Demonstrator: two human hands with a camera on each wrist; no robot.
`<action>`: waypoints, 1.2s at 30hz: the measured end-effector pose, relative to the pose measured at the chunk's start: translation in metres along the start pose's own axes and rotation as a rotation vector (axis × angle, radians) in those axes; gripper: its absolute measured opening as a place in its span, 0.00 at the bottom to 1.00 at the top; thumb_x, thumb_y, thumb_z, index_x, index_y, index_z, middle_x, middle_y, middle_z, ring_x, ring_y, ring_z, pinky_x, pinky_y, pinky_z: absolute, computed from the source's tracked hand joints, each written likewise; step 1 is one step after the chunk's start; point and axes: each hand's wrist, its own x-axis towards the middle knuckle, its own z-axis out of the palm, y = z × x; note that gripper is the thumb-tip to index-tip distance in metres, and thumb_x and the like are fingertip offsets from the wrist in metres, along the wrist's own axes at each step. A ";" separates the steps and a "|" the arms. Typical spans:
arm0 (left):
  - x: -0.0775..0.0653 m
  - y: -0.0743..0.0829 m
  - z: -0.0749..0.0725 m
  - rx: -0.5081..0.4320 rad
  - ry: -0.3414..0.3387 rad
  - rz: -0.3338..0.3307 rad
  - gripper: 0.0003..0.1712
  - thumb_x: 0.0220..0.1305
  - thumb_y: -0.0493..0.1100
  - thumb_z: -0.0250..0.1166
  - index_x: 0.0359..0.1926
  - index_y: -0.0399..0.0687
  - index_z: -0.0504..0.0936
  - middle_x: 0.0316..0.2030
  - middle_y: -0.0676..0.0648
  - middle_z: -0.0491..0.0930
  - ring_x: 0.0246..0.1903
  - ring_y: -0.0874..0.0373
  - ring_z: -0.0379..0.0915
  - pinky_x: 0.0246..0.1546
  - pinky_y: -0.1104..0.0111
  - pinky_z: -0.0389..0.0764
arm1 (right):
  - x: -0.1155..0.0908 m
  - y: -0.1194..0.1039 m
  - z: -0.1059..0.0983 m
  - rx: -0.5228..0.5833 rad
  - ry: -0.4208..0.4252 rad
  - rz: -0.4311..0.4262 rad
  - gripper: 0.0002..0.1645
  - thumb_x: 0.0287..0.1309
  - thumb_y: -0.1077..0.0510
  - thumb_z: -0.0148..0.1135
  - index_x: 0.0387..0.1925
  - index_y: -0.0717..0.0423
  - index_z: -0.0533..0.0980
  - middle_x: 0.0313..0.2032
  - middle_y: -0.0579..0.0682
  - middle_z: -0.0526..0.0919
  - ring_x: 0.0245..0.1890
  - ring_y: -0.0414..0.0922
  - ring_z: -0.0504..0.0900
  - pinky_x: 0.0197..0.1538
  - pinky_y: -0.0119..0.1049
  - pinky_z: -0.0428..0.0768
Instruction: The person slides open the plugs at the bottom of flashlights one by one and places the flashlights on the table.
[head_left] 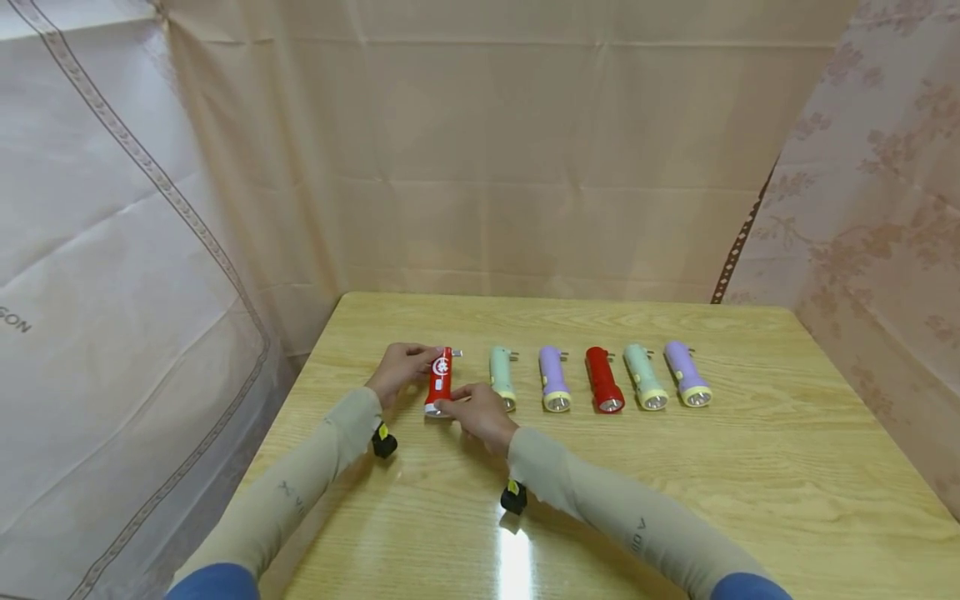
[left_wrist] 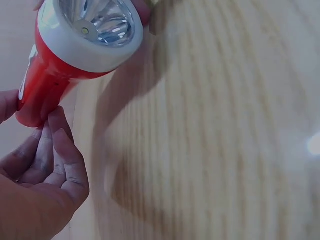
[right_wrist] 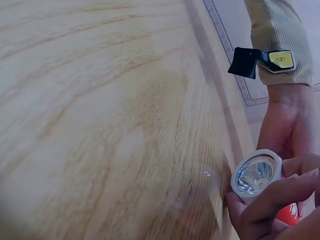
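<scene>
Both hands hold a red flashlight (head_left: 439, 379) with a white head ring near the table's left side. Its lamp end points toward the person, and metal plug prongs stick out at the far end. My left hand (head_left: 402, 371) pinches the tail between thumb and fingers; the left wrist view shows this grip on the red body (left_wrist: 50, 82). At the lamp end, my right hand (head_left: 483, 414) grips the head, its fingers around the white ring (right_wrist: 237, 186) in the right wrist view. A mint-green flashlight (head_left: 500, 367) lies just beyond the right hand, partly covered by it.
Farther right, a row continues with a purple flashlight (head_left: 552, 371), an all-red flashlight (head_left: 602, 375), another mint-green flashlight (head_left: 641, 367) and another purple flashlight (head_left: 682, 364). All lie on the wooden table (head_left: 750, 467). Beige cloth (head_left: 525, 150) hangs behind the table's far edge.
</scene>
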 end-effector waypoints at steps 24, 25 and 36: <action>0.010 0.000 0.003 -0.006 0.006 -0.021 0.32 0.70 0.53 0.69 0.61 0.31 0.78 0.55 0.37 0.81 0.46 0.51 0.81 0.51 0.60 0.84 | 0.008 -0.002 0.006 -0.019 0.103 -0.057 0.23 0.59 0.54 0.76 0.50 0.62 0.78 0.23 0.57 0.83 0.07 0.38 0.68 0.10 0.29 0.64; 0.011 0.000 0.003 -0.003 0.009 -0.023 0.32 0.70 0.53 0.69 0.61 0.31 0.78 0.55 0.37 0.81 0.46 0.52 0.81 0.50 0.60 0.84 | 0.009 -0.003 0.006 -0.022 0.101 -0.054 0.23 0.59 0.54 0.76 0.50 0.62 0.78 0.24 0.57 0.84 0.07 0.38 0.68 0.10 0.29 0.65; 0.013 0.000 0.008 0.054 0.048 -0.017 0.24 0.72 0.48 0.67 0.54 0.29 0.81 0.42 0.41 0.85 0.34 0.57 0.81 0.35 0.68 0.84 | 0.013 -0.004 0.001 -0.050 0.077 -0.085 0.22 0.62 0.56 0.73 0.51 0.62 0.76 0.29 0.59 0.87 0.07 0.38 0.70 0.11 0.29 0.67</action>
